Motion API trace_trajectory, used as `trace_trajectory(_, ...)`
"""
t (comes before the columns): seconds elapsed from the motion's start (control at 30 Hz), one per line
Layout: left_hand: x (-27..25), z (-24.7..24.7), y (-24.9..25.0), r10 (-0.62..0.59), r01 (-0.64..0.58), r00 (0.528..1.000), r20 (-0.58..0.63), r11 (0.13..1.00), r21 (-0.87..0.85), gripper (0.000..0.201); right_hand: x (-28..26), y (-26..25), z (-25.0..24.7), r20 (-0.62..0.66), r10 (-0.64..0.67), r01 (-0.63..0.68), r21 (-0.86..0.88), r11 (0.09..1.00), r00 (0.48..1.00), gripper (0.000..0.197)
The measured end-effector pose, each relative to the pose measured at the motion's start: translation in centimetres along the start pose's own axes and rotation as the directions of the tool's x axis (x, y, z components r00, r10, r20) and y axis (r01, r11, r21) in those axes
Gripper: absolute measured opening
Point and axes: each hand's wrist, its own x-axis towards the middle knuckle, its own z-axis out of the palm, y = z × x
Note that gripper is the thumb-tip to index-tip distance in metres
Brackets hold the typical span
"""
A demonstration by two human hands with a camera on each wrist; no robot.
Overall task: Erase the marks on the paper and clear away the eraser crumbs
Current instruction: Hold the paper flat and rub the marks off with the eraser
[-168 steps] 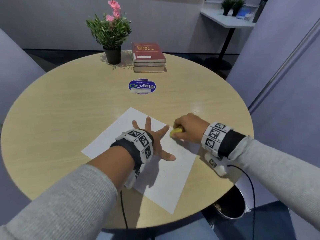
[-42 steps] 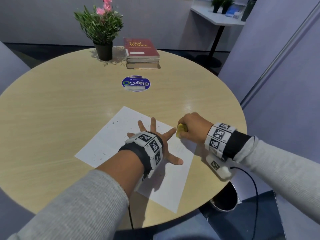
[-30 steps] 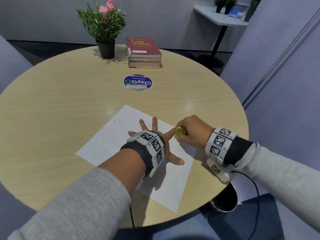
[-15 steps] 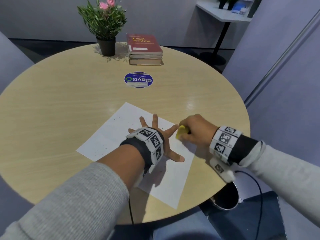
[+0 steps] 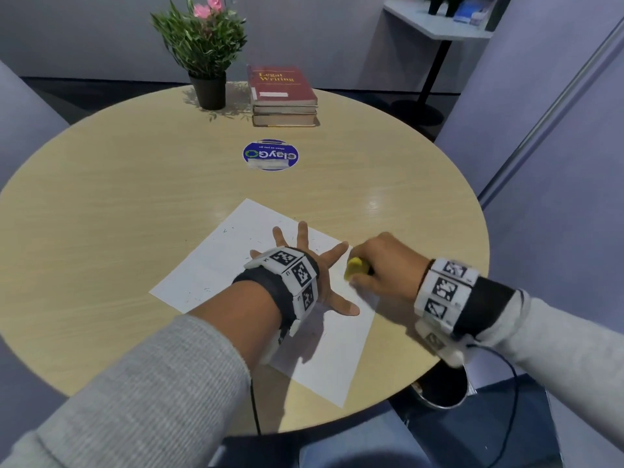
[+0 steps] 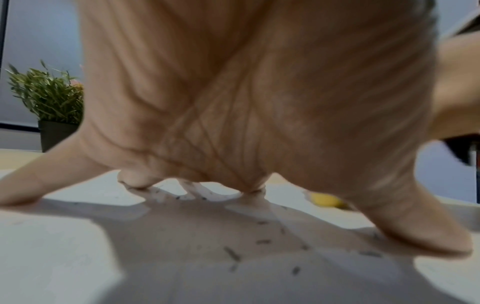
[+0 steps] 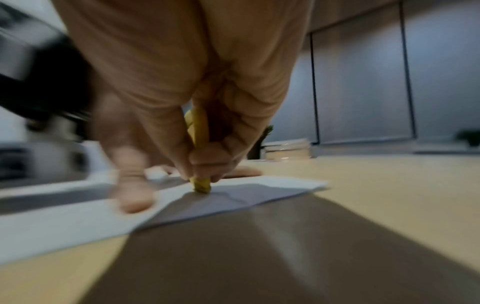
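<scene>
A white sheet of paper lies on the round wooden table. My left hand presses flat on the paper with fingers spread. Dark eraser crumbs are scattered under and around this hand in the left wrist view. My right hand pinches a yellow eraser and holds its tip on the paper near the right edge, beside the left index finger. In the right wrist view the eraser touches the paper, with the fingers curled round it.
A potted plant and a stack of books stand at the table's far side. A round blue sticker lies mid-table. A dark bin stands on the floor below the right edge. Purple partitions close in at the right.
My right hand has kept shifting the eraser back and forth slightly by the paper's right edge. The left hand stays spread flat in the same place on the paper.
</scene>
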Motion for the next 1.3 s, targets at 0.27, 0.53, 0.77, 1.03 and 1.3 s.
trace_trajectory(0.27,0.2,0.0,0.1,0.003,-0.003,1.000,0.010,1.000,-0.003,0.135,0.9,2.5,-1.0,-0.058,0.064,-0.064,0.009,0.998,0.996,0.014)
trace_trajectory(0.53,-0.4,-0.2,0.2,-0.005,0.005,1.000,0.000,0.999,-0.031,0.130,0.8,3.2,-1.4,-0.064,0.108,-0.106,0.026,0.994,0.992,0.015)
trace_trajectory(0.77,-0.9,-0.4,0.1,0.004,-0.004,1.000,0.024,1.000,-0.006,0.133,-1.0,1.7,-0.1,0.017,0.040,-0.041,0.020,0.999,0.999,0.012)
trace_trajectory(1.03,-2.0,-0.7,0.6,0.056,-0.056,0.996,-0.066,0.998,0.001,0.127,-0.6,4.3,-1.6,-0.092,0.067,-0.063,0.039,0.997,0.994,0.018)
trace_trajectory(1.3,-2.4,-0.8,1.4,0.111,-0.110,0.993,-0.024,0.993,0.035,0.101,0.3,3.3,-1.1,-0.104,0.017,-0.011,0.059,0.998,0.994,0.015)
